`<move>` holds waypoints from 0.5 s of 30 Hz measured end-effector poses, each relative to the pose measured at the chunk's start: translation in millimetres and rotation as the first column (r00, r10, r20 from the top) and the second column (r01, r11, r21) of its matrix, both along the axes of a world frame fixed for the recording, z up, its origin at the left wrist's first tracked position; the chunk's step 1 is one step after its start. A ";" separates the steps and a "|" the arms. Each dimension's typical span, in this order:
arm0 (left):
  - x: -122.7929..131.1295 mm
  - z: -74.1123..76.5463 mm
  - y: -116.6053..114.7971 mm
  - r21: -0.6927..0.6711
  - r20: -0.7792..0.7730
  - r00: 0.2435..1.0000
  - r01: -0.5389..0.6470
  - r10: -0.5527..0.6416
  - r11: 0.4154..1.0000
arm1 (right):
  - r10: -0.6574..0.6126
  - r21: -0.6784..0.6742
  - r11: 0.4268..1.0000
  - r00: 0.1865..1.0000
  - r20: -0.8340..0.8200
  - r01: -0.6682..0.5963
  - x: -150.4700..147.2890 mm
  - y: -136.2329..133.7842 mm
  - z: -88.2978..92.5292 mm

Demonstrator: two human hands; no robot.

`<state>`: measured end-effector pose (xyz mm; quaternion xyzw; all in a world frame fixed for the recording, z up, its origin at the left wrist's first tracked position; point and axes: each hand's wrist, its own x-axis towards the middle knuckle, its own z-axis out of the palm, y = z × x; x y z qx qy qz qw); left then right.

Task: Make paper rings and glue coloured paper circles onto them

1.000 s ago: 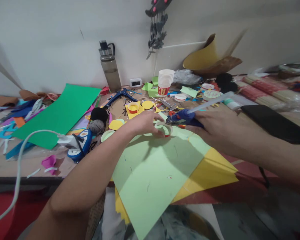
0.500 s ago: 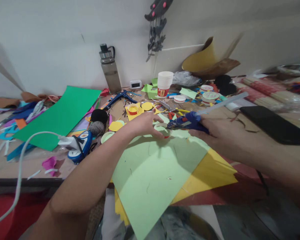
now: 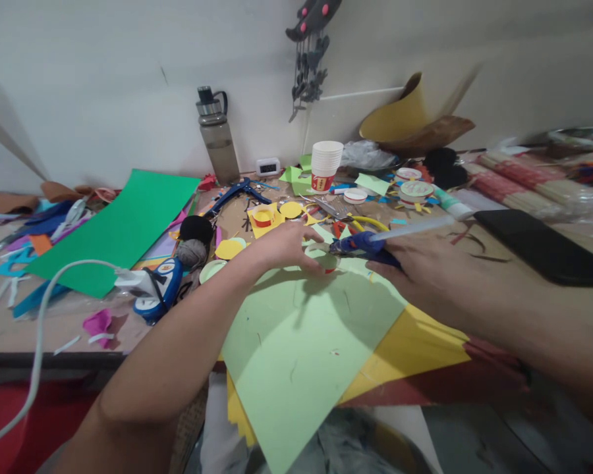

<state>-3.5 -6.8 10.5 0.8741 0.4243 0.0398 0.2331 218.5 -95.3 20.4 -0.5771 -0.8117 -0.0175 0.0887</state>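
Blue, one glue gun [image 3: 358,244] sits in the right grip [image 3: 420,266].

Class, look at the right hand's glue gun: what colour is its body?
The glue gun has a blue body, as the head view shows.

the left hand [image 3: 292,242] holds a small ring [image 3: 329,264] with a red band at the far end of a light green sheet [image 3: 301,329], which lies over yellow sheets [image 3: 418,336]. from the right, the right hand [image 3: 420,263] grips a blue glue gun [image 3: 356,245], its nozzle at or just beside the ring's rim; a translucent stick juts from its back. on the bench [image 3: 4,339], a dark green sheet [image 3: 113,224] lies left, a water bottle [image 3: 220,145] and stacked cups [image 3: 327,161] stand far, and a flat black object [image 3: 538,243] lies right.
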 end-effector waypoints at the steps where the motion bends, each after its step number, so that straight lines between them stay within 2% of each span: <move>1: -0.1 -0.1 0.0 0.002 -0.002 1.000 -0.004 0.004 1.000 | -0.007 -0.020 1.000 1.000 -0.004 0.007 0.5 -1.1 2.1; 3: -0.2 -0.2 -0.1 0.004 -0.012 1.000 -0.011 0.011 1.000 | -0.037 -0.065 0.997 0.999 0.009 0.037 2.4 -2.6 6.1; 6: -0.3 -0.7 0.0 -0.002 -0.022 0.999 -0.024 0.024 1.000 | -0.088 -0.040 0.995 0.996 -0.020 0.087 7.5 -2.3 7.0; 11: 0.2 -1.3 0.3 0.001 -0.017 1.000 -0.026 0.026 1.000 | -0.106 -0.012 0.994 0.981 -0.160 0.106 16.3 2.3 -3.2; 15: 0.9 1.3 -1.7 0.005 -0.017 0.999 -0.032 0.032 0.999 | -0.160 -0.064 0.987 0.945 -0.284 0.148 17.4 3.6 -4.5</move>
